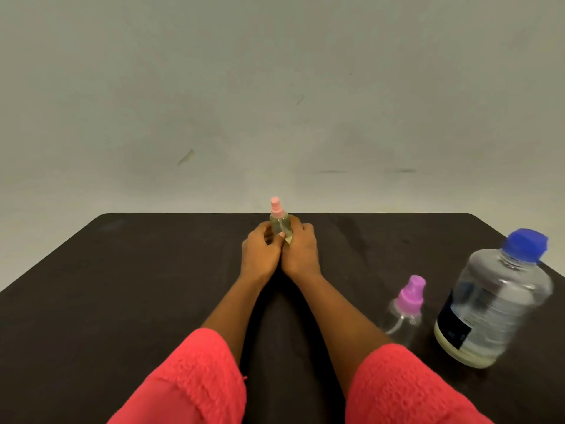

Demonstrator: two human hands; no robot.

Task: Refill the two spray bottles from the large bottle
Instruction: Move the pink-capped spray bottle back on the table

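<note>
A small clear spray bottle with a pink top [277,218] stands upright near the far edge of the dark table [137,286]. My left hand [260,252] and my right hand [301,250] both grip its body, fingers curled round it from either side. A second clear spray bottle with a purple top [408,304] stands at the right, by my right forearm. The large clear bottle with a blue cap [495,298] and a dark label stands at the far right; it holds clear liquid and its cap is on.
The table's far edge runs just behind the pink-topped bottle, with a plain grey wall [275,102] beyond. My red sleeves [198,381] cover the near part of the table.
</note>
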